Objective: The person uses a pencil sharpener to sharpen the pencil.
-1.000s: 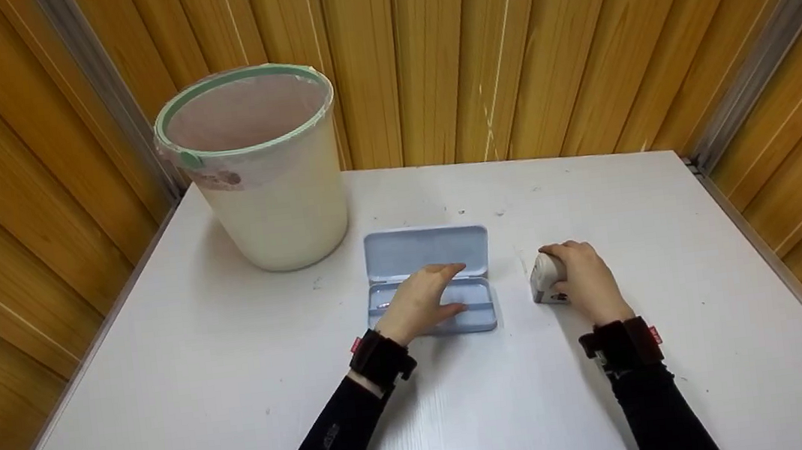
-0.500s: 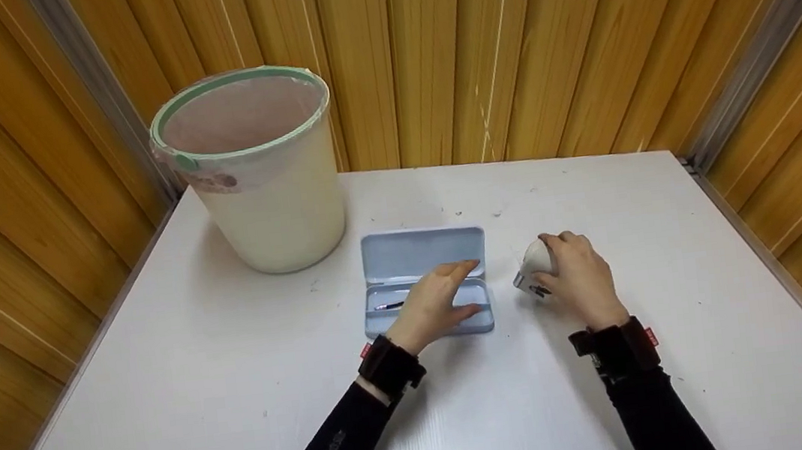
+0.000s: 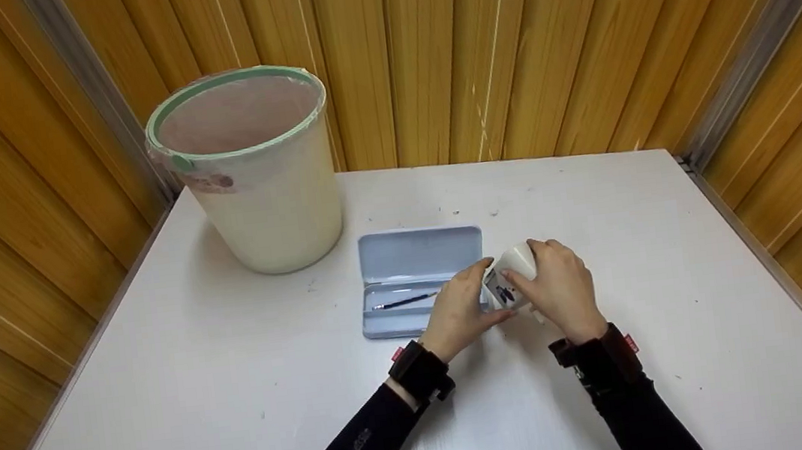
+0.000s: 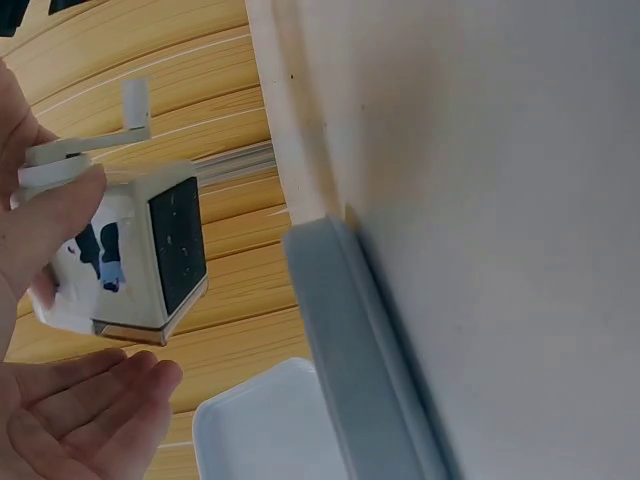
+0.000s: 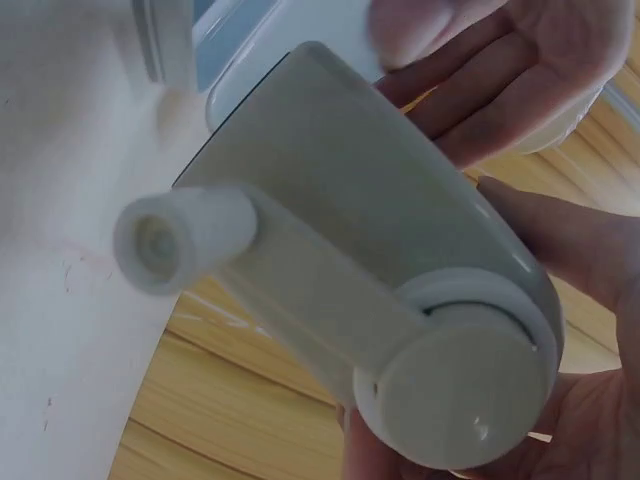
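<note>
My right hand grips a white crank pencil sharpener and holds it tilted, right of the pencil case. Its dark end panel and a small blue figure on its side show in the left wrist view. The crank handle sticks out toward the right wrist camera. My left hand reaches up to the sharpener, fingers and thumb spread at its near end and not curled round it. A light blue pencil case lies with its lid up, partly behind my left hand. In its upper compartment rests a dark pencil.
A tall cream bin with a green rim and a clear liner stands at the back left of the white table. Yellow wood-look panels wall in the back and both sides.
My right hand has lifted and tilted the sharpener and brought it left. My left hand has moved right, off the case to the sharpener, uncovering more of the pencil.
</note>
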Action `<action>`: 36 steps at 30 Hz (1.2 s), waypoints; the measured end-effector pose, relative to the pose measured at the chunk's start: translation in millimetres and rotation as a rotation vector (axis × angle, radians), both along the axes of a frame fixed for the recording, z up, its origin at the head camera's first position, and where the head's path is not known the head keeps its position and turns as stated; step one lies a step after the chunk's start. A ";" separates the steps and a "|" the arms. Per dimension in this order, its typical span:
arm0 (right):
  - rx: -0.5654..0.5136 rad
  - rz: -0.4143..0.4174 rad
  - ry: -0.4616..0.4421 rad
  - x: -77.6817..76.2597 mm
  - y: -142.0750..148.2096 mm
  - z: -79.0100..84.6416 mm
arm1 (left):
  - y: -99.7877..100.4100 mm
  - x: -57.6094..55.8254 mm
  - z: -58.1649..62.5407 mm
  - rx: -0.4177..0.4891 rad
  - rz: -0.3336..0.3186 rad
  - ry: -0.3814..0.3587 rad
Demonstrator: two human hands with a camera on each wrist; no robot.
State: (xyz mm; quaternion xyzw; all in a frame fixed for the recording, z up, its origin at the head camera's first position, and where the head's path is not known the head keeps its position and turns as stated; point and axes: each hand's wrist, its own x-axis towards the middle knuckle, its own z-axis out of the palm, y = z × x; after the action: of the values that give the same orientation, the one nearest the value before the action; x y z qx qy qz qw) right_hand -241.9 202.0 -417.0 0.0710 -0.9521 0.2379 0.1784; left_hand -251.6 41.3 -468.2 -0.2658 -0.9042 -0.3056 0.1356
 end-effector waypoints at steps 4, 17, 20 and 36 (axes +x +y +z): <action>-0.031 0.009 0.018 3.5 -7.1 -0.9 | 0.5 -0.8 -3.3 0.060 -0.021 -0.007; -0.105 0.151 -0.014 4.7 -2.6 8.7 | -13.7 -11.4 3.1 0.215 -0.116 -0.139; -0.096 0.239 0.017 1.8 6.7 11.4 | -18.7 -15.3 4.8 0.273 -0.155 -0.204; 0.202 0.633 0.086 -3.0 17.2 8.1 | -40.3 -28.0 9.7 0.335 -0.387 -0.468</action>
State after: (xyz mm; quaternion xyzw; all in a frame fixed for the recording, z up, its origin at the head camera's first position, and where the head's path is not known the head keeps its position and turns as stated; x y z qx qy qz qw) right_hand -244.9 219.2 -408.9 0.3905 -0.8932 0.1829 0.1274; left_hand -279.6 1.0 -458.5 -0.3293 -0.7807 -0.5227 -0.0941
